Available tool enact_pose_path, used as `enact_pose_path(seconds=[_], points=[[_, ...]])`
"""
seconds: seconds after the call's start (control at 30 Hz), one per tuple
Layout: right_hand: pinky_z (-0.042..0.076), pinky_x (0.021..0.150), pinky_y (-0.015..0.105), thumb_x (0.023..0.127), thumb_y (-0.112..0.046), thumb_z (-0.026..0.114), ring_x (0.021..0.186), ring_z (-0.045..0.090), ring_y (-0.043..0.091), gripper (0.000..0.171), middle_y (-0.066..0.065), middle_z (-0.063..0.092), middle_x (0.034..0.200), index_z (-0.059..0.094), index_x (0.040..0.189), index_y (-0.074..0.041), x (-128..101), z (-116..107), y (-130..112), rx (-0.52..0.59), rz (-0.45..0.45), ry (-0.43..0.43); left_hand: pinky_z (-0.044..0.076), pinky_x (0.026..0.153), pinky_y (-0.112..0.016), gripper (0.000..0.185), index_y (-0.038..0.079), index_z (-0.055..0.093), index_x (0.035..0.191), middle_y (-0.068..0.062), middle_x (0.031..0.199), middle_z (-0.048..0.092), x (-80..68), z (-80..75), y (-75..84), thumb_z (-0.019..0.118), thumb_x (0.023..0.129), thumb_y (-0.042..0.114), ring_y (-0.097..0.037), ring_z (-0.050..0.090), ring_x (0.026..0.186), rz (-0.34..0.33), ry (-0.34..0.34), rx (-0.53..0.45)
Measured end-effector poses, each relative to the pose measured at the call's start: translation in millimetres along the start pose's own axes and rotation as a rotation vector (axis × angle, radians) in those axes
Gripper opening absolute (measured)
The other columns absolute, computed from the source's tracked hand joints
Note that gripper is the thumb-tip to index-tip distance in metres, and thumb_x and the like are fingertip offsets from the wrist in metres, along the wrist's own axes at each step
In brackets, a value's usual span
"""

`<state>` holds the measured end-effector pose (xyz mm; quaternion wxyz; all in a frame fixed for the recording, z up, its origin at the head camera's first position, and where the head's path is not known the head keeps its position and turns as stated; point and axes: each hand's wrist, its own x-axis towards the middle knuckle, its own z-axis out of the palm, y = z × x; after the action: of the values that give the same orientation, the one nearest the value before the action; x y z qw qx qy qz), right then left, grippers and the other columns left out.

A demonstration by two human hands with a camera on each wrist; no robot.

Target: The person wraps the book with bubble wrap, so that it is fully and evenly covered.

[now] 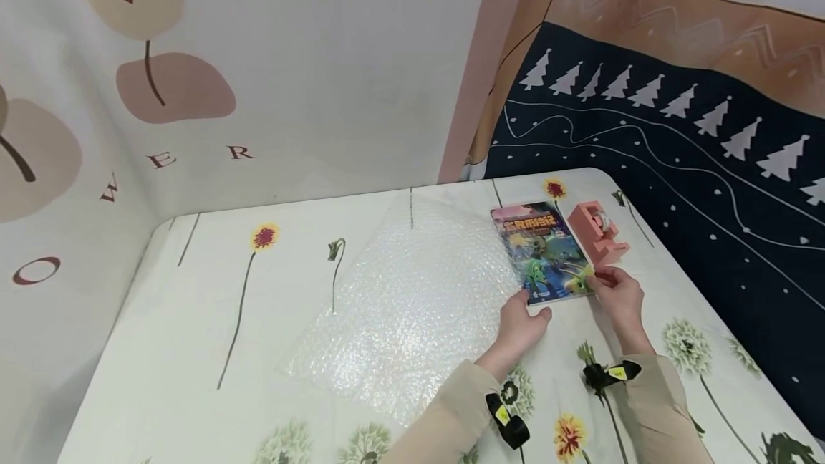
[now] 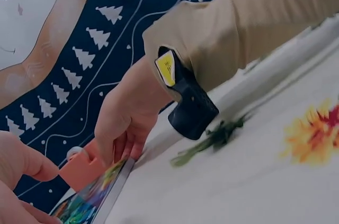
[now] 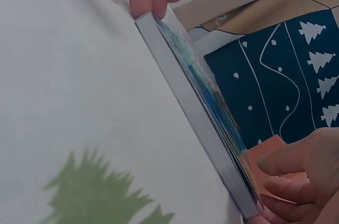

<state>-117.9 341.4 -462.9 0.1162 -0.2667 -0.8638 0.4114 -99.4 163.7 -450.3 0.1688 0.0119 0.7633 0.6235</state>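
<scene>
A thick paperback book [image 1: 544, 253] with a colourful cartoon cover lies at the right side of the table, over the edge of a clear bubble wrap sheet [image 1: 412, 306]. My left hand [image 1: 523, 322] touches its near left corner with the fingers, the thumb sticking out apart from the cover. At the near right corner, my right hand [image 1: 619, 296] holds the book's edge between thumb and fingers. From the right wrist view, the white page edge [image 3: 193, 113] shows between both hands. Just past the right hand stands a pink tape dispenser [image 1: 596, 231].
A flowered white cloth [image 1: 193, 349] covers the table. Behind it hangs a pale curtain [image 1: 335, 77]; a dark curtain with white trees [image 1: 644, 127] runs along the right edge. Each wrist carries a black strapped camera [image 1: 509, 421].
</scene>
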Motion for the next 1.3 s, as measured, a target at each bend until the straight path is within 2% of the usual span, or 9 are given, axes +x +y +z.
enact_pose_path(seconds=[0.1,0.27,0.53,0.63,0.77,0.93,1.0,1.13,1.3], points=[[0.037,0.048,0.007,0.089,-0.007,0.058,0.084,0.058,0.023,0.032,0.029,0.059,0.108,0.057,0.116,0.01,1,-1,0,-0.007,-0.009,-0.014,0.042,0.098,-0.043,0.052,-0.011,0.046,0.131,-0.023,0.134,0.048,1.5,1.5,2.3,0.061,0.086,0.01,-0.038,0.047,0.122,-0.041,0.019,-0.086],[0.039,0.049,0.01,0.09,-0.008,0.058,0.067,0.049,-0.003,0.033,0.028,0.059,0.108,0.058,0.117,0.011,7,-3,1,0.014,-0.005,-0.07,0.045,0.095,-0.038,0.047,-0.015,0.051,0.123,-0.025,0.123,0.056,9.4,3.0,1.9,0.063,0.082,0.004,-0.033,0.052,0.116,-0.11,0.118,-0.218],[0.042,0.056,0.015,0.094,-0.015,0.054,0.073,0.049,0.0,0.045,0.029,0.054,0.118,0.048,0.128,0.013,17,-10,5,0.017,0.089,-0.245,0.049,0.076,-0.025,0.042,-0.012,0.059,0.116,-0.008,0.092,0.064,15.5,1.0,0.1,0.067,0.077,0.001,-0.012,0.057,0.082,-0.099,0.24,-0.207],[0.044,0.059,0.018,0.095,-0.017,0.053,0.069,0.049,-0.001,0.051,0.011,0.061,0.098,0.041,0.133,0.015,19,-17,7,0.108,0.128,-0.314,0.05,0.074,-0.024,0.04,-0.012,0.06,0.114,-0.007,0.091,0.065,16.3,0.0,0.6,0.066,0.076,-0.001,-0.011,0.058,0.08,-0.074,0.244,-0.225],[0.046,0.06,0.02,0.095,-0.017,0.053,0.065,0.05,0.001,0.048,-0.016,0.055,0.08,0.041,0.132,0.01,19,-26,11,0.285,0.161,-0.354,0.052,0.077,-0.028,0.038,-0.009,0.063,0.112,-0.008,0.094,0.067,14.9,0.6,-0.3,0.067,0.075,-0.002,-0.018,0.063,0.087,-0.088,0.228,-0.249],[0.047,0.065,0.017,0.093,-0.017,0.057,0.071,0.055,0.0,0.012,-0.017,0.06,0.079,0.058,0.105,-0.016,12,-39,9,0.522,0.178,-0.383,0.053,0.076,-0.029,0.035,-0.003,0.066,0.108,-0.005,0.092,0.068,11.8,4.9,-2.1,0.07,0.073,-0.001,-0.017,0.064,0.085,-0.12,0.25,-0.253],[0.048,0.066,0.016,0.093,-0.016,0.059,0.074,0.058,0.0,0.009,-0.015,0.062,0.08,0.061,0.092,-0.024,8,-45,6,0.623,0.184,-0.399,0.053,0.074,-0.027,0.034,-0.002,0.067,0.107,-0.002,0.09,0.068,10.6,7.0,-2.3,0.07,0.073,-0.001,-0.015,0.064,0.082,-0.118,0.263,-0.262],[0.05,0.067,0.016,0.091,-0.013,0.061,0.075,0.061,0.003,0.018,-0.01,0.064,0.082,0.067,0.083,-0.028,0,-54,1,0.758,0.161,-0.415,0.053,0.067,-0.024,0.031,-0.003,0.067,0.104,-0.001,0.084,0.066,8.8,10.6,-1.9,0.071,0.073,-0.003,-0.012,0.063,0.076,-0.106,0.273,-0.331],[0.05,0.068,0.016,0.09,-0.011,0.062,0.076,0.061,0.005,0.016,-0.008,0.066,0.085,0.071,0.088,-0.024,-7,-65,1,0.798,0.106,-0.373,0.052,0.067,-0.023,0.028,-0.003,0.068,0.098,-0.002,0.081,0.064,7.0,13.2,-1.0,0.07,0.07,-0.007,-0.011,0.06,0.073,-0.12,0.251,-0.433]])
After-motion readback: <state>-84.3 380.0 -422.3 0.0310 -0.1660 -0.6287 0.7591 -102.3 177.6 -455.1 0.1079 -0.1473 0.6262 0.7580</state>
